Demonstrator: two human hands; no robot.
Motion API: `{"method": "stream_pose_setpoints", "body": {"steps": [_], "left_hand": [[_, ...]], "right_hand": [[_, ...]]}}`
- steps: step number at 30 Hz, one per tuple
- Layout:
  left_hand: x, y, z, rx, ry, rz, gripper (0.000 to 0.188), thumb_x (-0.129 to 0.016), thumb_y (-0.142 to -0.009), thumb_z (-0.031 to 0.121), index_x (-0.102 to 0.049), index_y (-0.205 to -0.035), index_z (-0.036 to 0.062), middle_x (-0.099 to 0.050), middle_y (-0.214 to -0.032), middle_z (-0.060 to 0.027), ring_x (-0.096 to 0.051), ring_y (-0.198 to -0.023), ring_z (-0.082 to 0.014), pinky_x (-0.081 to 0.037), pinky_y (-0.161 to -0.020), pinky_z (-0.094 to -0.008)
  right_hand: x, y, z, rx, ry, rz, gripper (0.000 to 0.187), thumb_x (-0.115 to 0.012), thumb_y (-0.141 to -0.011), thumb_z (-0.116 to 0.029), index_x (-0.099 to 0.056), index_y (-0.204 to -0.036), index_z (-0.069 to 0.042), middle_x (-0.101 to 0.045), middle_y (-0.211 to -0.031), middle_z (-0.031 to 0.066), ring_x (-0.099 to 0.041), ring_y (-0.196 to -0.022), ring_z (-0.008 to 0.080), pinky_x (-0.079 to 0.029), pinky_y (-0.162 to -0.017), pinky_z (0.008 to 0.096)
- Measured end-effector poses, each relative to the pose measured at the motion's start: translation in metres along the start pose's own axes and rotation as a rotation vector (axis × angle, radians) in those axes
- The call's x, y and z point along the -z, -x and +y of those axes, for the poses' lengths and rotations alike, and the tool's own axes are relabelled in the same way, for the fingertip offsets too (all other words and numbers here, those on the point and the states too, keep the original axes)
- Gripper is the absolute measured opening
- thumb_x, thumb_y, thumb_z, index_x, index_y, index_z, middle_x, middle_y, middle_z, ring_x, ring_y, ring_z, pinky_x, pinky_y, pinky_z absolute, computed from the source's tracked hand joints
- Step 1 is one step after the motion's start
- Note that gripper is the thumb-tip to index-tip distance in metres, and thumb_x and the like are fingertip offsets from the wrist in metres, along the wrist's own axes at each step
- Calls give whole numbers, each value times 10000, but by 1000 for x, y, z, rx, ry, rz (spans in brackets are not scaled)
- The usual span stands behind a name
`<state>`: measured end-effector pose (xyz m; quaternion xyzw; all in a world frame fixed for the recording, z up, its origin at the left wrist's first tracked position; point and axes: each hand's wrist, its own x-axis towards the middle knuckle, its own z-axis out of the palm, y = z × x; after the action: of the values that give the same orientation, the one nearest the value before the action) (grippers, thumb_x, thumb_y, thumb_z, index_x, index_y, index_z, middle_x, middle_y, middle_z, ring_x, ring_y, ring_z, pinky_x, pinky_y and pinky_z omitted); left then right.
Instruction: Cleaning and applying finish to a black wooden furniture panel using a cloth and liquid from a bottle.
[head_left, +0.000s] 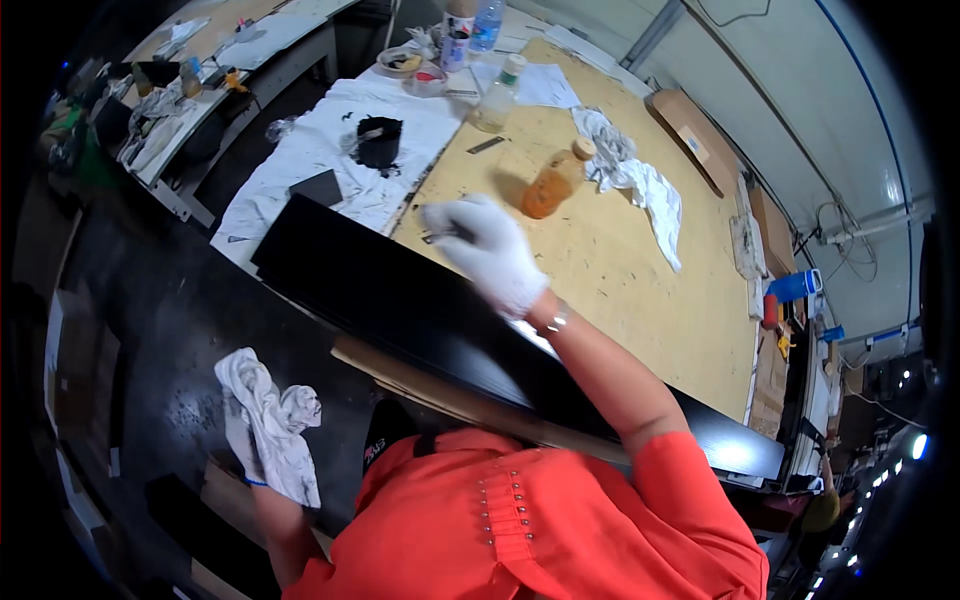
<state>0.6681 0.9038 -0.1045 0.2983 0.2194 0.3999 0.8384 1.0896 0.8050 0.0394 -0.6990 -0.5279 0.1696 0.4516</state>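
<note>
A long black board [400, 290] lies along the near edge of the table. Above its far edge is my right hand [480, 245] in a white glove, its fingers curled together. A small dark thing shows at the fingertips, too blurred to name. Low on the left, off the table, my left hand [240, 440] grips a white rag [270, 415] with dark smudges; the rag hides most of the fingers. Beyond my right hand, a bottle of orange liquid [552, 187] stands on the tabletop, and a small flat metal strip [486, 145] lies to its left.
A white cloth [270, 190] at the table's left bears a black-smeared patch [380, 143] and a dark square pad [317, 188]. A clear bottle [497, 100] and small tubs [400, 62] stand behind. A crumpled rag [640, 185] lies right; another table [290, 50] stands far left.
</note>
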Motion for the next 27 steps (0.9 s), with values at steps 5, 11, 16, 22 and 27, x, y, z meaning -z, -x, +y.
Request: {"method": "stream_pose_setpoints", "body": {"steps": [5,11,16,22,27], "left_hand": [[19,0,11,43,-40,397,472,-480,-1069,291,-457,-1471,45,-581,-1342,-74,-588,-1184,-222,-518,-968,-398],[25,-21,53,33,-56,351,511,-490,-1058,289,-428,-1484,16,-552,-1385,-113,-581,-1215,-257,-509,-1014,-481],[40,-53,68,-17,-54,392,538,-523,-1049,261,-417,-1479,-43,-549,-1371,-156,-589,-1215,-285,-530,-995,-464],[41,-93,69,-16,-136,296,527,-567,-1030,229,-437,-1457,-51,-579,-1316,-172,-603,-1180,-272,-549,-970,-441],[38,-109,73,-2,-145,259,528,-583,-1019,213,-441,-1451,-57,-580,-1314,-176,-607,-1176,-291,-556,-963,-450]], "right_hand": [[-144,-84,-41,338,199,-139,187,-675,-803,-129,-682,-989,-111,-622,-944,121,-612,-934,338,-515,-817,409],[-204,-119,-47,464,440,-303,139,-675,-805,-178,-727,-932,-156,-612,-912,99,-611,-954,330,-522,-810,430],[-169,-162,-12,267,605,-51,107,-652,-825,-140,-752,-864,-142,-623,-857,104,-616,-929,323,-527,-805,429],[-195,-118,-50,542,323,-332,129,-683,-780,-137,-733,-897,-152,-621,-848,85,-625,-897,303,-533,-793,403],[-159,-172,8,210,589,17,148,-669,-784,-127,-770,-885,-165,-634,-852,120,-633,-845,308,-539,-749,410]]}}
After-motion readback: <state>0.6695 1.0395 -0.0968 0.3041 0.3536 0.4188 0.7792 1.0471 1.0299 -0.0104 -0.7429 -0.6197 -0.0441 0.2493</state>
